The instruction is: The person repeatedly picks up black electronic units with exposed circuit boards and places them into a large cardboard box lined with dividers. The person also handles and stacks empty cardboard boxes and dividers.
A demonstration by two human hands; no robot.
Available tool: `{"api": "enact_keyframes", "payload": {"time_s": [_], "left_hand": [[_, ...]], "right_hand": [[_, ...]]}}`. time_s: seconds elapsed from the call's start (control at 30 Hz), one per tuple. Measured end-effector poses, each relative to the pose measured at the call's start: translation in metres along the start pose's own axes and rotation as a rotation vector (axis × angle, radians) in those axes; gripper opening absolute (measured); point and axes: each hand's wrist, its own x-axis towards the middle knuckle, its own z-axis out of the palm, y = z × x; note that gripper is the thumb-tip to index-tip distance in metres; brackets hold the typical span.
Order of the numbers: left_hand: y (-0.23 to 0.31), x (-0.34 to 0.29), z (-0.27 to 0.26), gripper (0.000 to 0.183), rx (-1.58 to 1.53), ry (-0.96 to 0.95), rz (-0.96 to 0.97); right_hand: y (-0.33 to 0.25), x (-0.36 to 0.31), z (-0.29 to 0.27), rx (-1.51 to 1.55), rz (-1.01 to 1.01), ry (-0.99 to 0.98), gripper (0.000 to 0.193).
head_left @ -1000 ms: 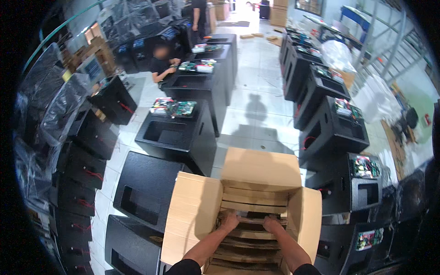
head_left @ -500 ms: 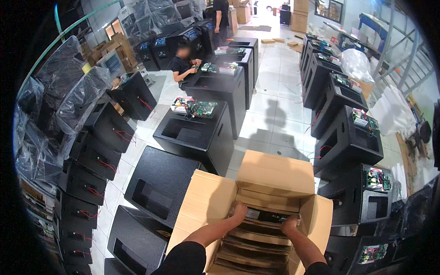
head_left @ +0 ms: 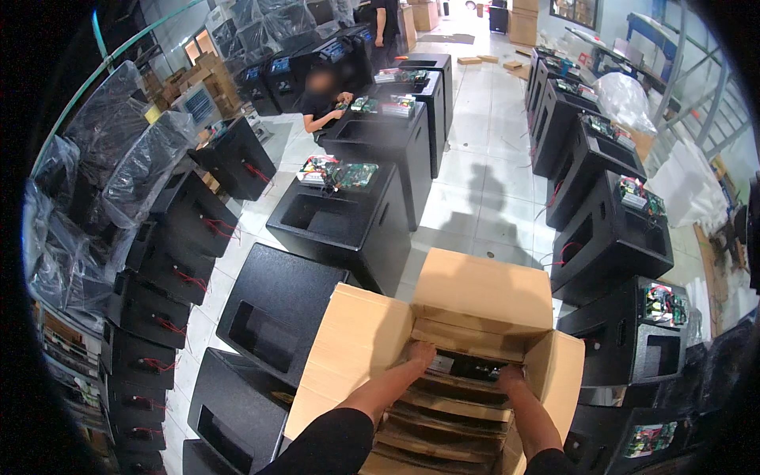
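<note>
An open cardboard box (head_left: 455, 289) stands in front of me, its flaps folded outward. Cardboard dividers (head_left: 447, 410) split its inside into several narrow slots. In the far slot lies a dark panel (head_left: 469, 367) with a pale label near its left end; most of it is hidden. My left hand (head_left: 422, 355) is closed at the panel's left end, fingertips out of sight. Around its right end my right hand (head_left: 511, 378) is closed too, beside the box's right wall, with its fingers partly hidden.
Black speaker-like cabinets (head_left: 352, 210) stand in rows left and right, several with green circuit boards (head_left: 356, 175) on top. Red wires (head_left: 190, 277) hang from the left row. A co-worker (head_left: 321, 103) sits beyond, handling a board. Plastic-wrapped goods (head_left: 142, 158) are stacked far left.
The view has shifted slightly, so the box and cabinets appear a little higher and further right. Both hands stay at the panel's ends in the far slot.
</note>
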Motion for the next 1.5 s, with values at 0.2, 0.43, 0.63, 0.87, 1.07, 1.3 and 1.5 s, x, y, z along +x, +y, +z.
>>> {"api": "enact_keyframes", "payload": {"time_s": [0.2,0.43,0.63,0.87,1.07,1.3,1.5], "left_hand": [[-0.014,-0.027,-0.036,0.035,-0.179,-0.111,0.048],[-0.004,-0.084,-0.159,0.019,-0.314,0.075,-0.111],[-0.030,-0.109,-0.176,0.018,-0.125,0.207,0.022],[-0.080,-0.237,-0.296,0.013,-0.314,0.492,0.032],[-0.141,-0.347,-0.400,0.022,-1.220,0.654,-0.067],[-0.161,-0.421,-0.261,0.028,-2.647,0.434,-0.488],[-0.275,-0.441,-0.112,0.022,-2.214,0.775,-0.827]], "right_hand": [[0.006,0.002,0.004,0.027,0.016,-0.103,0.022],[0.037,-0.025,0.017,0.027,-0.060,0.149,0.022],[0.033,-0.100,-0.062,0.015,-0.122,0.348,0.023],[0.083,-0.221,-0.164,0.404,-0.479,0.943,0.023],[0.065,-0.303,-0.273,1.554,-0.274,0.812,0.017],[-0.064,-0.251,-0.265,1.922,-0.265,0.307,0.025],[-0.232,-0.179,-0.298,1.944,-0.255,0.152,0.028]]}}
